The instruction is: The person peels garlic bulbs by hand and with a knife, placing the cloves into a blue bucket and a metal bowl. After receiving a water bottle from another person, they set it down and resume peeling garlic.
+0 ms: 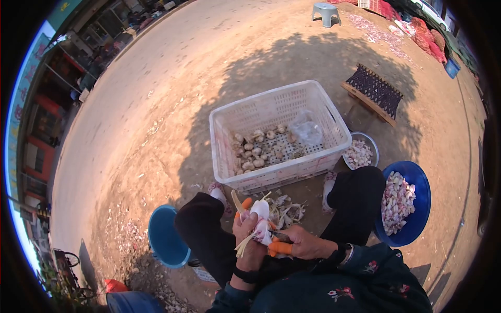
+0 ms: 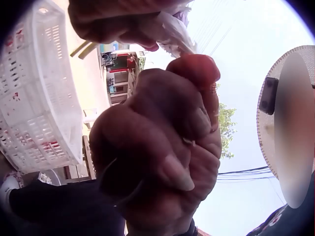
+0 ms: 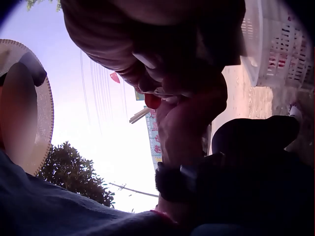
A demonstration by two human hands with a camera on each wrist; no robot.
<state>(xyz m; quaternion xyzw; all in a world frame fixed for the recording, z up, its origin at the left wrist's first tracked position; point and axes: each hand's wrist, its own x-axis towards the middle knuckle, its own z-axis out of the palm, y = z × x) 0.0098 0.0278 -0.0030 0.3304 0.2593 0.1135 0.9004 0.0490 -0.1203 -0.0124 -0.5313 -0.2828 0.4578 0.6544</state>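
Nearest, on the near side of the crate (image 1: 282,172): left hand (image 1: 249,242), fingers curled round garlic (image 1: 262,228), thumb pressed to its side, pale stems (image 1: 243,246) jutting out beside the palm. Alongside, right hand (image 1: 308,244), with fingers curled round a dark tool, seemingly a small knife (image 1: 282,236), and held close against the garlic; orange covers (image 1: 281,247) on some fingers. Exact spacing of the right fingertips impossible to tell, because of shadow in the right wrist view.

For good handling, as a judgement: grip the garlic firmly without crushing; keep the left thumb clear of the edge; make short, shallow strokes, steadied by the right thumb; turn the garlic rather than forcing the blade.

Between hands and crate, on the ground: loose peelings (image 1: 289,209), near enough for dropping scraps straight down. Nearer than the crate and to its left, a light blue basin (image 1: 158,235); nearer and to its right, a dark blue basin (image 1: 424,208) with loose cloves (image 1: 397,201). Just beside the crate's right side, a metal bowl (image 1: 373,146) of more cloves. Inside the crate, whole bulbs (image 1: 255,156) mostly toward the left and a clear bag (image 1: 307,128) toward the right. Beyond the crate, to the right, a woven seat (image 1: 374,88); farther still, a grey stool (image 1: 326,10).
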